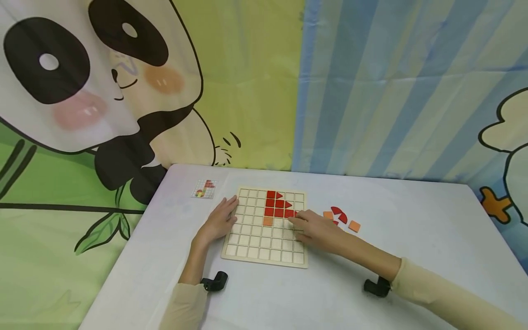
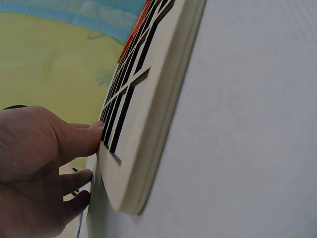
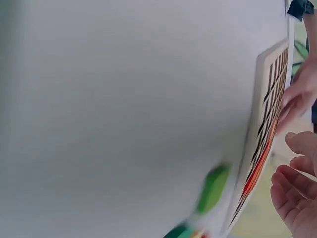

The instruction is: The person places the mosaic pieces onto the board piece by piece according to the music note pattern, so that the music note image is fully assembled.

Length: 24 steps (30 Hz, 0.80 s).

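A wooden grid board (image 1: pixel 264 254) lies on the table, with several red squares and red triangles (image 1: pixel 288 204) in its upper cells and an orange square (image 1: pixel 267 221) just below them. At the board's left edge rests my left hand (image 1: pixel 219 218); in the left wrist view its thumb (image 2: pixel 81 141) touches the rim and the other fingers are extended. My right hand (image 1: pixel 319 230) is over the board's right edge, fingertips by the end of the third red row, partly covering a red piece there. In the right wrist view its fingers (image 3: pixel 292 186) are loosely bent, with nothing visible between them.
Right of the board lie loose orange squares (image 1: pixel 354 226) and red curved pieces (image 1: pixel 336 210), partly behind my right hand. A blurred green piece (image 3: pixel 214 188) shows in the right wrist view. A small pattern card (image 1: pixel 204 189) lies beyond the board's upper left corner.
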{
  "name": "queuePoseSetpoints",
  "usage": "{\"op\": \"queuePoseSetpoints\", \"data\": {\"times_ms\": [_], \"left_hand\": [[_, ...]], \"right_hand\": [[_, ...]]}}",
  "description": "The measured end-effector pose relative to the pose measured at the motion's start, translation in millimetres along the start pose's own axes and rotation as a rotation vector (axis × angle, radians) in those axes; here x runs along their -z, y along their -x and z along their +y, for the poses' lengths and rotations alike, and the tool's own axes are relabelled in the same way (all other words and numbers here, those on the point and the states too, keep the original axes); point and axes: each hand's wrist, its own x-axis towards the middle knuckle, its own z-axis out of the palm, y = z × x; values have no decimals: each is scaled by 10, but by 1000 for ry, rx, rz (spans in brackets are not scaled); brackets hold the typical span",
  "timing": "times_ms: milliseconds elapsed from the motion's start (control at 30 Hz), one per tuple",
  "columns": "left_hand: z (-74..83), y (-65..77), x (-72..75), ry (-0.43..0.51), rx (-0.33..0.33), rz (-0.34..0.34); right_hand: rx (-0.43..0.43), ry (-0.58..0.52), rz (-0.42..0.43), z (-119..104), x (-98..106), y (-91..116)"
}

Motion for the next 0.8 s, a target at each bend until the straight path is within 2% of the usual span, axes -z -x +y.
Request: {"op": "queuePoseSetpoints", "data": {"times_ms": [233,333,433,533,700,800], "left_hand": [[-22,17,20,-11,12,-7],[-23,18,19,-11,12,-1],[-16,20,16,-4,11,-3],[-8,24,9,-5,11,-6],[8,23,1,-6,13,-1],[13,16,-2,-2,14,1]], "right_hand": [[-179,-47,40,269,55,566],[-213,-32,70,290,51,707],[-244,-30,62,287,37,803],[-244,-25,53,272,12,868],[-177,-13,102,252,-30,917],[-167,-10,99,234,-38,923]]}}
